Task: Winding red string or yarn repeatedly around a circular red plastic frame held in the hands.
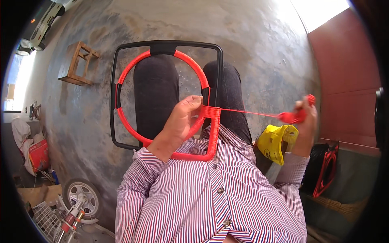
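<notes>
Across my lap lies a black rectangular frame (166, 41) with a ring (190, 65) inside it. Red cord covers much of the ring and the frame's near right corner; black stretches show between the wrapped parts. My left hand (184, 117) is closed on the ring's right side, thumb on top, beside a band of red cord wraps (211, 111) joining ring and frame. From that band a taut red cord (251, 112) runs right to my raised right hand (306, 121), which grips a red bundle of cord (293, 116). That hand is slightly blurred.
A yellow bag (276, 143) stands below my right forearm, near a black-and-red framed item (326, 170). A small wooden stool (79, 65) is on the concrete floor at far left. At lower left are a wheel (82, 197) and a red-and-white sack (39, 154).
</notes>
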